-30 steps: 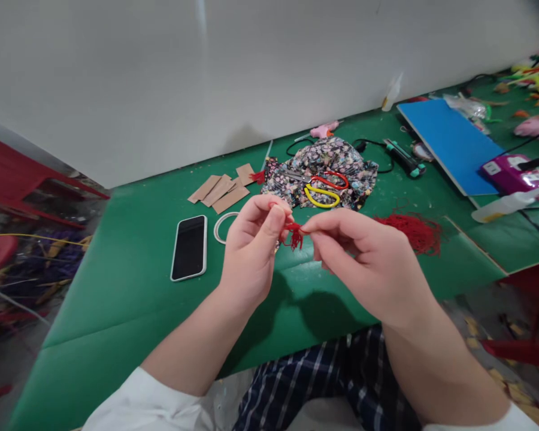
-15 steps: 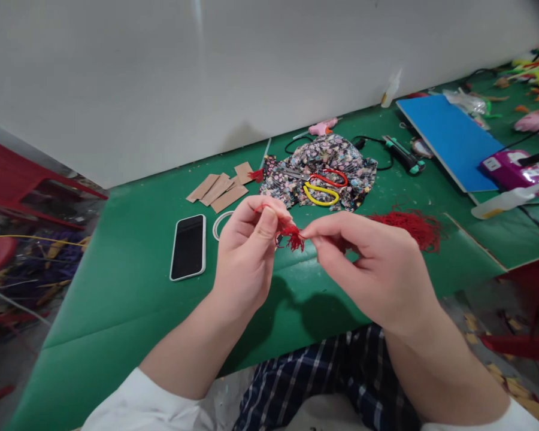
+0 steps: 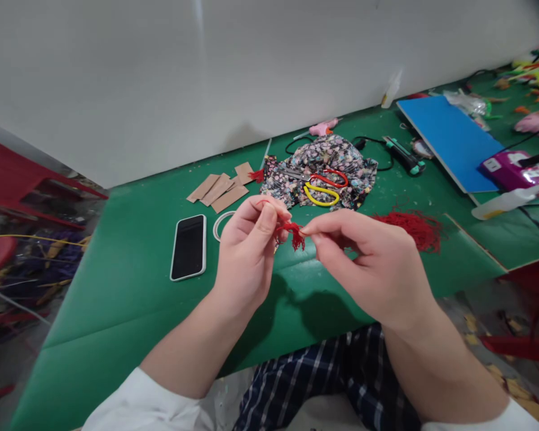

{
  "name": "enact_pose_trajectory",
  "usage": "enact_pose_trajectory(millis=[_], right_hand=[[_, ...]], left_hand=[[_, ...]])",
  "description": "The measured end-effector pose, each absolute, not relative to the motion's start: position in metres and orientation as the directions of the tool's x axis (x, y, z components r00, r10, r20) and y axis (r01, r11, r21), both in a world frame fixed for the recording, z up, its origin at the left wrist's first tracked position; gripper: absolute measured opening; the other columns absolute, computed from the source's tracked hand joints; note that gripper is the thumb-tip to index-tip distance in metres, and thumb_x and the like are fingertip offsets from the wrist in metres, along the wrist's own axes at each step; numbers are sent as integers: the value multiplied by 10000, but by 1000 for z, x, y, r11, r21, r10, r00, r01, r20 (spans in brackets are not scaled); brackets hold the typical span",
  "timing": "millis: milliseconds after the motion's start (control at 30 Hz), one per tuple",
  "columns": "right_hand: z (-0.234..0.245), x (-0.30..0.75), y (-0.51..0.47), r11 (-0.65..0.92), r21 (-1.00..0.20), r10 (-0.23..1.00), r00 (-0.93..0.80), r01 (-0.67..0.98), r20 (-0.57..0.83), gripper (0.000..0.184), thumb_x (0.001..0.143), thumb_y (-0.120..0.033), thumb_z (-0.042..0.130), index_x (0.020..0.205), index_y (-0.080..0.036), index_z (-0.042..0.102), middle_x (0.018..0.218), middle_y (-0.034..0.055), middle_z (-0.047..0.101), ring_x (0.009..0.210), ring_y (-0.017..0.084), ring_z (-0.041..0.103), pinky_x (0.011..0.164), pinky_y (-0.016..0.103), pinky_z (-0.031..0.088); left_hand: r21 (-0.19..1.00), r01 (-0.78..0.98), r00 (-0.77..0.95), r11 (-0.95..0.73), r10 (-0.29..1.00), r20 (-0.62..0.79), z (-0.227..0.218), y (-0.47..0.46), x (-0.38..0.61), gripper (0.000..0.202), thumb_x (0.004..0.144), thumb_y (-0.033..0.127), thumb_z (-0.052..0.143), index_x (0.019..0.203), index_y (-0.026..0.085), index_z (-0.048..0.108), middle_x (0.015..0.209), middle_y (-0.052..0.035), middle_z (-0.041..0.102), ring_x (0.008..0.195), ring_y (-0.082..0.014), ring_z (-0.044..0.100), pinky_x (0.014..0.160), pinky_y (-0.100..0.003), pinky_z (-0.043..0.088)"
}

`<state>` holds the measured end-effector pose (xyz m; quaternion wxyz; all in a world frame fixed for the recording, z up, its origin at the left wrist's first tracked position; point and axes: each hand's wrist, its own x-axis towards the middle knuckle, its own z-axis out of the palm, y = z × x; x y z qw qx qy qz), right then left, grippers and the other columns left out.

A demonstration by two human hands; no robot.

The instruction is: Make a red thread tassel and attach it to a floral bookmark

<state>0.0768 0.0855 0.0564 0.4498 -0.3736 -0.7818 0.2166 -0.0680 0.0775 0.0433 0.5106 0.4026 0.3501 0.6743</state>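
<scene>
Above the green table (image 3: 117, 311) my left hand (image 3: 247, 254) and my right hand (image 3: 368, 263) meet at a small red thread tassel (image 3: 293, 232). Both hands pinch it, the left with thumb and forefinger from the left, the right with fingertips from the right. Its frayed red ends hang down between the fingers. A loose heap of red thread (image 3: 411, 227) lies on the table just behind my right hand. A white ring (image 3: 220, 224) lies flat behind my left hand, partly hidden by it.
A black phone (image 3: 188, 246) lies left of my hands. Behind are brown card strips (image 3: 218, 190), a flowered cloth (image 3: 323, 164) with red and yellow scissors (image 3: 323, 188), a pink glue gun (image 3: 321, 127), a blue board (image 3: 451, 140) and a purple box (image 3: 514, 170). The wall bounds the back.
Both hands stay pinched on the red tassel at nearly the same spot. The fingers have shifted slightly and the tassel's ends have turned a little.
</scene>
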Motion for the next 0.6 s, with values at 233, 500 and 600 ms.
enact_pose_trajectory(millis=[233,500,600], right_hand=[[59,77,85,648,-639,761,-325,414,561,156,786,-78,536,795,-190,644,735,-52,692,604,38,601,559,129,446],[59,78,83,682,-576,728,-342,451,594,144,810,-102,525,791,-193,635,740,-41,692,606,52,601,575,154,450],[59,79,83,686,-559,724,-359,465,590,152,825,-119,513,798,-207,634,755,-30,695,614,72,608,573,181,457]], left_hand=[[878,-427,-147,-218,974,171,44,78,-68,117,853,219,576,755,158,597,749,6,492,665,-71,484,619,-182,435],[876,-437,-140,-203,978,156,45,77,-68,129,862,198,554,751,159,606,745,2,493,684,-77,464,635,-185,425],[869,-454,-132,-194,980,150,45,76,-68,136,870,184,539,754,153,603,747,0,495,691,-74,461,641,-182,421]])
